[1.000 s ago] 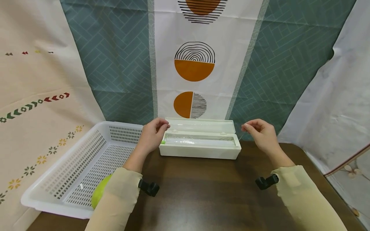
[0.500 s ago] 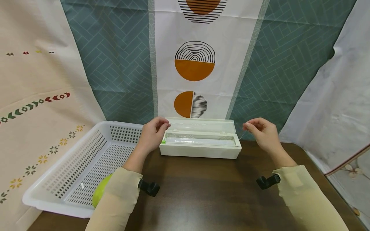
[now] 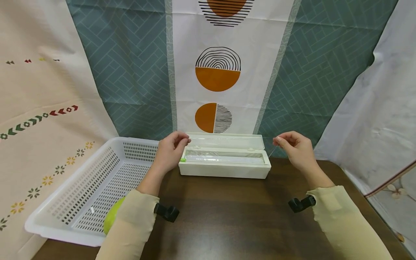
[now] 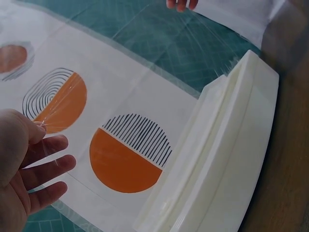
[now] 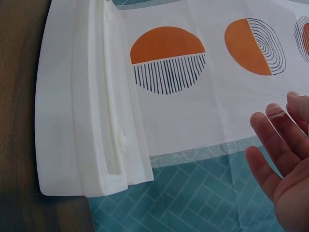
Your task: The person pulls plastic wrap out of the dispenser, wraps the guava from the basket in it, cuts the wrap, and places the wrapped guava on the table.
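In the head view, the left hand (image 3: 169,151) is just left of centre and the right hand (image 3: 295,151) right of centre, both raised to the height of the open lid (image 3: 258,142) of a white box (image 3: 224,171). Each pinches a clear film (image 4: 57,107) between thumb and forefinger; in the two wrist views the other fingers of each hand are spread apart. The film is so transparent that only creases and glints show, across the middle of the left wrist frame and at the right-hand fingertips in the right wrist frame. The box stands at the middle of the head frame on a dark brown bench (image 3: 227,216), its lid tilted back and a pale roll (image 3: 224,159) lying inside, with a small green tab (image 3: 183,160) at its left end.

A white perforated basket (image 3: 74,239) fills the lower left, partly behind the left sleeve (image 3: 130,224), which also hides part of a round green object (image 3: 112,218) in it. Patterned cloth (image 3: 130,72) hangs across the top of the frame
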`<state>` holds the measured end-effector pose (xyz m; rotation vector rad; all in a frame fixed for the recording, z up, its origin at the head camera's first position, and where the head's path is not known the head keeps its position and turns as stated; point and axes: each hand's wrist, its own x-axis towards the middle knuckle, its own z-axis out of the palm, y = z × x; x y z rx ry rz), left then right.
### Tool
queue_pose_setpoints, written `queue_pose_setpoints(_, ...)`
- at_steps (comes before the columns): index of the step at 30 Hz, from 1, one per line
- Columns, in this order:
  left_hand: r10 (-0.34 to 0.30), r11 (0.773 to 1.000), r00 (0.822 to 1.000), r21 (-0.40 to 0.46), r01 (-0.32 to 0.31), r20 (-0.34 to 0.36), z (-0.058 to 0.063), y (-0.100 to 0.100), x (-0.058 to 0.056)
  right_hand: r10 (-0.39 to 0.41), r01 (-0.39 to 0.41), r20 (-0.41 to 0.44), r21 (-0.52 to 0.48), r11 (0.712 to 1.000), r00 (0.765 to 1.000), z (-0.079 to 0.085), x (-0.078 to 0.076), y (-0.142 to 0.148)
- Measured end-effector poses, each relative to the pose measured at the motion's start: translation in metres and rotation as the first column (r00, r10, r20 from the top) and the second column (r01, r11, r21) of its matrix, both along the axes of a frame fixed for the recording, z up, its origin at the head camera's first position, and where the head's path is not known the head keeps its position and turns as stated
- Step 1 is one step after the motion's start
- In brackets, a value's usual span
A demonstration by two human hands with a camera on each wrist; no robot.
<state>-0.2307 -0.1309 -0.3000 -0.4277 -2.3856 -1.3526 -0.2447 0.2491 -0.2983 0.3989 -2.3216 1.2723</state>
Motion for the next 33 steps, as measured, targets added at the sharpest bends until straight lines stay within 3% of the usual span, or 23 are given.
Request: queue_pose_setpoints(33,0.002,1.0,0.999,-0.007,-0.003,-0.04,0.01,0.0,0.007,0.024,-0.024,-0.013,-0.049,0.999,1.0,0.009,0.005,0.001)
